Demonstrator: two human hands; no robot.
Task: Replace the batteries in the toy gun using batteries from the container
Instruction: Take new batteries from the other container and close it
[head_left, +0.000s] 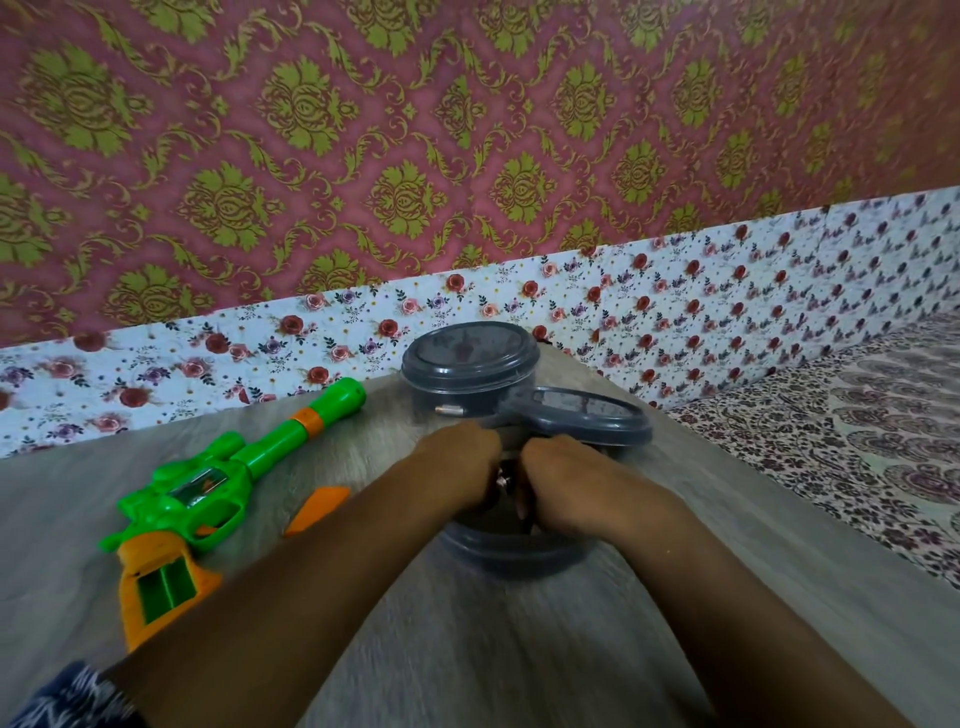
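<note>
The green and orange toy gun (208, 493) lies on the table at the left, and the battery bay in its orange handle (163, 587) is uncovered. An orange cover piece (317, 509) rests beside it. My left hand (457, 467) and my right hand (566, 473) meet knuckle to knuckle over an open grey container (514, 553). Both have curled fingers. A small metal-tipped battery (502, 480) shows between them at my left fingers. My right thumb holds a dark cylinder (522, 501). What else lies in the container is hidden by my hands.
A second grey container with its lid on (462, 364) stands behind, and a battery (449, 410) shows through its wall. A loose grey lid (587, 415) leans to its right. The wooden table (467, 649) meets a floral wall; a patterned bed lies right.
</note>
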